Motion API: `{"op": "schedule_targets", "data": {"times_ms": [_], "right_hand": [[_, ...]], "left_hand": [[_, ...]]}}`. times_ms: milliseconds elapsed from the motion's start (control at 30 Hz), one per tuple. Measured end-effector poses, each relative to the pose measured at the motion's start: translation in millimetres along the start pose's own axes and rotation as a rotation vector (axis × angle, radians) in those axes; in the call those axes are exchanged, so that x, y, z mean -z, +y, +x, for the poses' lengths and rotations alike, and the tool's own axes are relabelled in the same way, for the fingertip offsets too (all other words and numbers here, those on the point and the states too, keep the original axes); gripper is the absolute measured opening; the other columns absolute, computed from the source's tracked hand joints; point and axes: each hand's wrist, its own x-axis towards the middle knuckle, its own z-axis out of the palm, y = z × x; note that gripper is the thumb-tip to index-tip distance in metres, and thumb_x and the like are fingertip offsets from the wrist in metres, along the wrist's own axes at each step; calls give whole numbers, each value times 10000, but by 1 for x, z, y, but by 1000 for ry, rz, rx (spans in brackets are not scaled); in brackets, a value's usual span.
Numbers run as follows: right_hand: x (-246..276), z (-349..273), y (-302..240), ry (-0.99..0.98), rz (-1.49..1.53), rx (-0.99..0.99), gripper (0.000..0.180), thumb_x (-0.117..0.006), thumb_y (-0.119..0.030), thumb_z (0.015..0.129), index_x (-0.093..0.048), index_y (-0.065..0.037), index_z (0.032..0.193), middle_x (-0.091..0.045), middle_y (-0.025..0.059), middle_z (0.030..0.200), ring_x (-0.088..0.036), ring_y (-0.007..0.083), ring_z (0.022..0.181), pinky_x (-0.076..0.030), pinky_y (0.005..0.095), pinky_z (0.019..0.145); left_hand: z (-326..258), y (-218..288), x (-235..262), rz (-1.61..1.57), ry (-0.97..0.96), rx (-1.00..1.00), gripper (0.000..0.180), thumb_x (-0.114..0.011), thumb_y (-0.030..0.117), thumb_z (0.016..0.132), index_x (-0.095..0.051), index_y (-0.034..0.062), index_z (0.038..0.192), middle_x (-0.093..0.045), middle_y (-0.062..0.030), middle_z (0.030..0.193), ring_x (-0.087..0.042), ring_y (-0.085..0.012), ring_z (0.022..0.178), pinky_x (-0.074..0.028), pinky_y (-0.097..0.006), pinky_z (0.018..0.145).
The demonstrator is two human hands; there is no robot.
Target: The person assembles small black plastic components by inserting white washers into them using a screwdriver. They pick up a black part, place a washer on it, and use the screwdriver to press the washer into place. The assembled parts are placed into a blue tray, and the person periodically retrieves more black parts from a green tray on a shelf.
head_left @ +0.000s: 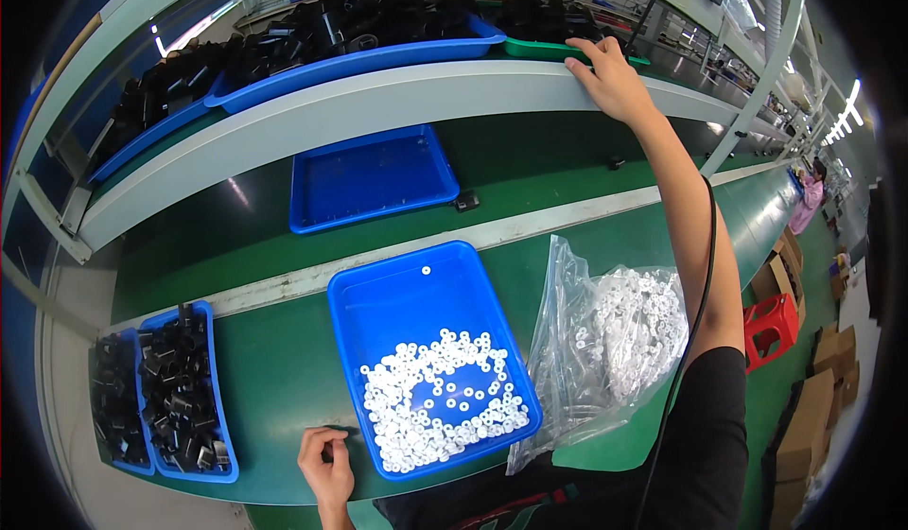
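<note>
This is a factory assembly line. A long green conveyor belt point(284, 360) runs past the seat, blue trays point(369, 178) hold sorted small parts, black components fill bins on a raised shelf point(378, 104), and cardboard boxes point(804, 426) stack on the floor beside further workstations.

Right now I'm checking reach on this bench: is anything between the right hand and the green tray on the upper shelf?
Nothing visible. The right hand already rests on the front rim of the green tray of black parts. The left hand is down on the green belt, beside the blue tray of white rings.
</note>
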Motion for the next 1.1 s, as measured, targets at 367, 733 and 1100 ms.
{"op": "schedule_targets", "data": {"times_ms": [367, 733, 1100], "right_hand": [[0, 18, -11, -36, -112, -159, 473, -534, -551, 924, -587, -177, 1209, -506, 209, 1229, -628, 407, 1051, -494, 496, 900], [7, 16, -19, -15, -170, -245, 463, -558, -562, 902, -618, -200, 1184, -548, 178, 1185, -656, 378, 997, -514, 470, 852], [7, 15, 1, 17, -212, -231, 443, -539, -562, 913, -623, -208, 1166, -565, 184, 1126, -670, 370, 921, -528, 465, 785]], "left_hand": [[-4, -1, 2, 3, -20, 18, 94, -576, -36, 825, -662, 1, 837, -595, -87, 847, -519, -137, 616, -401, -255, 542], [-6, -3, 3, -80, -29, 11, 73, -557, -46, 866, -623, -17, 853, -543, -49, 856, -462, -82, 649, -354, -224, 561], [-3, 8, 10, -25, -45, -61, 136, -597, 103, 911, -685, 1, 938, -622, -114, 808, -593, -224, 688, -470, -342, 630]]}}
